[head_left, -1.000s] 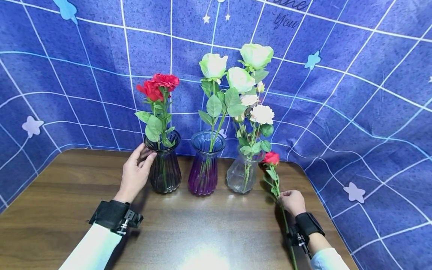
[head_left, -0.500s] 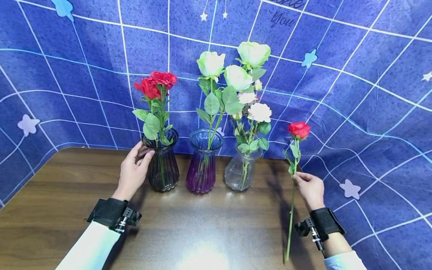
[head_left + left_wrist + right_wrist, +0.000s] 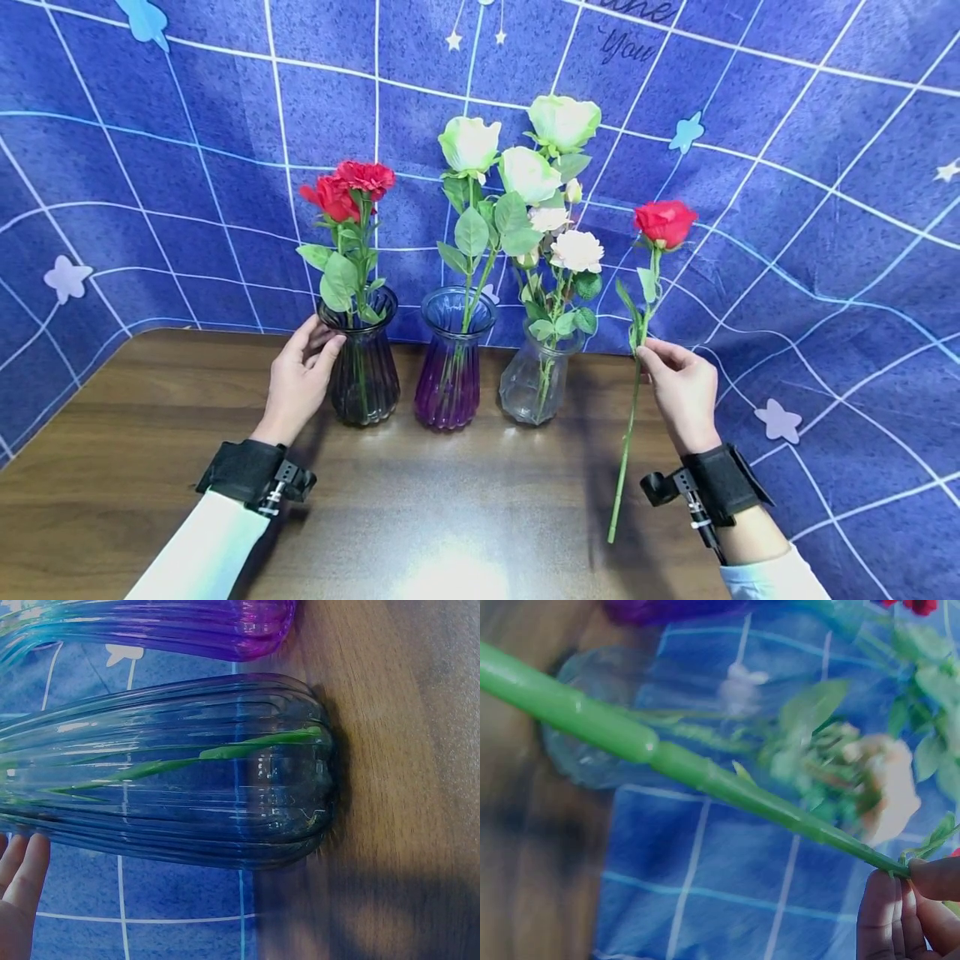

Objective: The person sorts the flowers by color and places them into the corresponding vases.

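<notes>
My right hand (image 3: 684,392) pinches a red rose (image 3: 665,223) by its green stem, raised above the table to the right of the vases. The bare lower stem (image 3: 679,761) slants across the right wrist view, with thumb and fingertips meeting on it. At the left, my left hand (image 3: 300,375) holds the neck of a dark ribbed glass vase (image 3: 365,379), thumb in front. Red carnations (image 3: 365,179) with green leaves stand in that vase. Through its glass a green stem (image 3: 225,750) shows in the left wrist view.
A blue-purple ribbed vase (image 3: 447,392) in the middle holds white-green roses (image 3: 470,147). Right of it, a clear faceted vase (image 3: 531,387) holds pale pink flowers (image 3: 577,250). All stand on a wooden table (image 3: 375,500) before a blue gridded cloth (image 3: 225,192).
My right hand has lifted the red rose off the tabletop, and its bloom is now much higher, the stem leaning. My left hand has stayed at the dark vase.
</notes>
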Tool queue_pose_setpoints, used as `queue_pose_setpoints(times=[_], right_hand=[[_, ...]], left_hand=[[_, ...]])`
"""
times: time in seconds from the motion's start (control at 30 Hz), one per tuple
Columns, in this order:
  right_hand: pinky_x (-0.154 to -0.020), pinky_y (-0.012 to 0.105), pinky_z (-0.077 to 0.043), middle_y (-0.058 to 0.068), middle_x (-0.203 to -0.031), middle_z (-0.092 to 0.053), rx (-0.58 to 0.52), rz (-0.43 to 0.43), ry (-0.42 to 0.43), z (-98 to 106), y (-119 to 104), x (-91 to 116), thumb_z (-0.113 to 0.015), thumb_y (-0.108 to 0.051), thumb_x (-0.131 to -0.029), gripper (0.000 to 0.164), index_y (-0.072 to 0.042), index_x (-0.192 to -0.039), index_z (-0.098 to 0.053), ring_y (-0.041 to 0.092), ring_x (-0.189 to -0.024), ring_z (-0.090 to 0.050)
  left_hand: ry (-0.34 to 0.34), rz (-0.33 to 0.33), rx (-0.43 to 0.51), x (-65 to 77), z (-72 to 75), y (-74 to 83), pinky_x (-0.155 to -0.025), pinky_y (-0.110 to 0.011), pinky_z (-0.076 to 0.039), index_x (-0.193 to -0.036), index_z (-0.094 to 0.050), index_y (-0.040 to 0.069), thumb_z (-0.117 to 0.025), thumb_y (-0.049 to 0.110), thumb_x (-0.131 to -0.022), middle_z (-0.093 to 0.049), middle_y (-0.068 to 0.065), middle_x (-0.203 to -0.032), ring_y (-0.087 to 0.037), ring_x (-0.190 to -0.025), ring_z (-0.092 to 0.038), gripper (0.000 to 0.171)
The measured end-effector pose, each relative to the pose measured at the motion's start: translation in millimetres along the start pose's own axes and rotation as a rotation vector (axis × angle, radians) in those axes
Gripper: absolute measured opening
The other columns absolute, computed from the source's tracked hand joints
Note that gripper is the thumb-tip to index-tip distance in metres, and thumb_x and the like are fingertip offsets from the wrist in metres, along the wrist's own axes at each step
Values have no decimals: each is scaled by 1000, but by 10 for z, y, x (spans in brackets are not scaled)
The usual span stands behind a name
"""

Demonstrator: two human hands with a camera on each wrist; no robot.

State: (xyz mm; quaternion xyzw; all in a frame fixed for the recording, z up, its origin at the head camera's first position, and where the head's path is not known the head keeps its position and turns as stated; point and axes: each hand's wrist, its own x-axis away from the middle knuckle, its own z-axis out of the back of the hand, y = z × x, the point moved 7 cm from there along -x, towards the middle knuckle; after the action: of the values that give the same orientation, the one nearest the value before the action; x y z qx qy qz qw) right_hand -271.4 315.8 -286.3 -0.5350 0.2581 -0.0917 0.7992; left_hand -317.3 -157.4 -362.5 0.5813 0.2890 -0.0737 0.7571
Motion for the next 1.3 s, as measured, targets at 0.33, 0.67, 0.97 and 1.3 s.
queue_pose_setpoints(times=[0.33, 0.67, 0.97, 1.3], right_hand=[[-55, 14, -49, -20, -67, -65, -155, 158, -31, -261, -708, 73, -68, -11, -85, 22, 4, -102, -70, -4, -58, -57], [-54, 18, -52, -18, -69, -66, -373, 360, -58, -702, -1461, 148, -68, -4, -83, 20, 6, -101, -69, 0, -56, -59], [-56, 24, -54, 20, -83, -70, -452, 457, -47, -1083, -1972, 103, -66, -1, -84, 19, 8, -100, -68, -1, -54, -58], [-61, 26, -54, 23, -89, -68, -549, 512, -52, -1540, -2484, 138, -63, -2, -86, 20, 9, -103, -66, 16, -62, -60]], left_hand=[[0, 12, -9, 1, 1, -4, -84, -5, -44, -135, -48, 7, -57, 18, -93, -60, -18, -123, 13, -100, -52, 44], [6, 1, -2, 8, 11, 2, -83, -3, -44, -135, -47, 5, -58, 16, -93, -60, -19, -122, 14, -99, -52, 45], [1, 0, 9, 13, 6, 32, -81, -1, -42, -136, -44, 2, -58, 11, -92, -59, -21, -123, 17, -97, -50, 47], [-7, 13, 7, 10, 1, 2, -82, -1, -42, -137, -43, 2, -58, 13, -93, -58, -20, -125, 16, -98, -50, 49]])
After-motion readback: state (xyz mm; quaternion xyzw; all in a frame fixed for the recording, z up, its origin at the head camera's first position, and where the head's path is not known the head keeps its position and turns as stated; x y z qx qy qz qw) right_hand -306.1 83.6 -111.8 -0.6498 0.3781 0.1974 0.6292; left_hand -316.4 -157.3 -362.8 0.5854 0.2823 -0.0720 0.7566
